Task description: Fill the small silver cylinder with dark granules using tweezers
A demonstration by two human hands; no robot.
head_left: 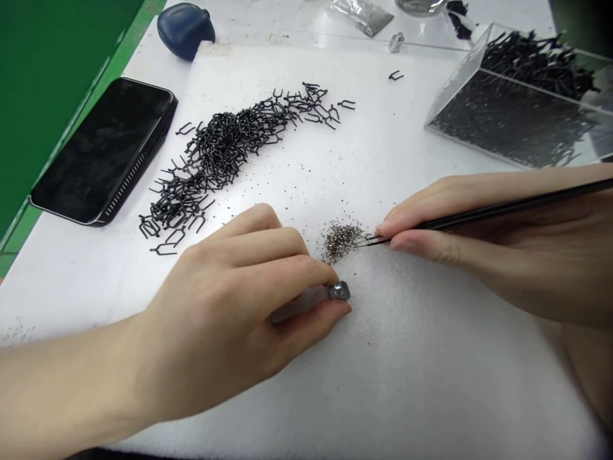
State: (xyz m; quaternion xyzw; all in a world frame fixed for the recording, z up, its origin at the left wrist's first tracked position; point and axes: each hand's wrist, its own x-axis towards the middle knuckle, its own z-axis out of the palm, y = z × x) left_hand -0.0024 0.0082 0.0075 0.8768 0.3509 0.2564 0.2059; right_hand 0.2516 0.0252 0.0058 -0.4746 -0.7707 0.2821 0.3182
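Between thumb and index finger, my left hand (234, 306) pinches a small silver metal piece (340, 291) with a rounded-square end. A pair of black tweezers (460, 217) is gripped in my right hand (479, 249). Its thin tips reach the right edge of a little heap of tiny shiny metal bits (341, 241), just beyond the silver piece. Whether the tips hold one of the bits is too small to tell. Beyond my left hand lies a long pile of black Y-shaped forked parts (230, 144), spread over the white foam sheet (393, 383).
A black phone-like device (105, 147) and a dark blue rounded object (186, 29) are at the left. At the upper right, a clear box (517, 108) holds many black parts. A plastic bag (364, 16), another small metal piece (396, 42) and one loose fork (395, 75) lie toward the back.
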